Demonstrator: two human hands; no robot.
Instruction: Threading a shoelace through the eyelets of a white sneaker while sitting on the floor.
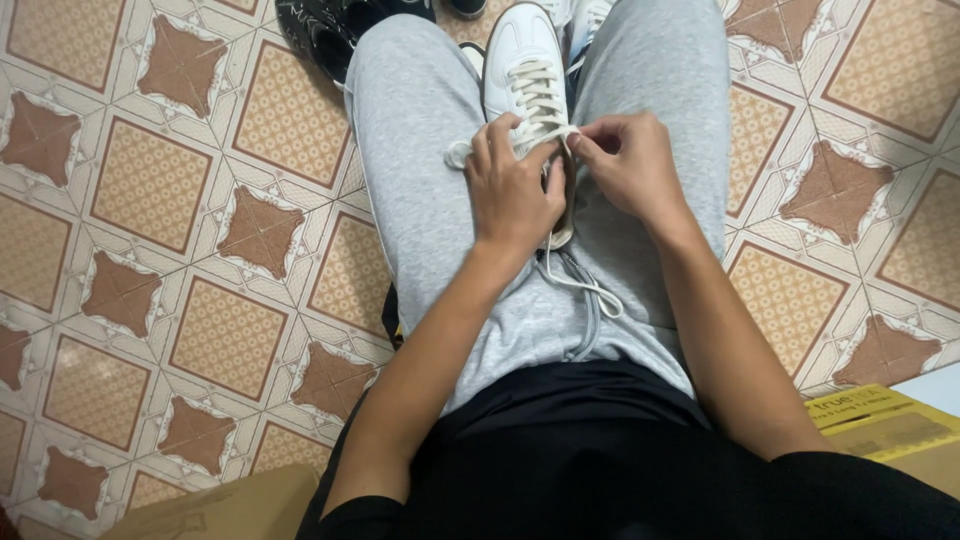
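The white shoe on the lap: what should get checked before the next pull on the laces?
1. White shoe resting steady between the grey-trousered legs: ok.
2. Left hand has a grip on the lace: ok, fingers pinch it at the top eyelets.
3. Right hand has a grip on the lace: ok.
4. Lower lacing rows even and crossed: ok.
5. Loose lace end free of snags: ok, it hangs over the lap.
6. Knot started: cannot tell, hands hide it.
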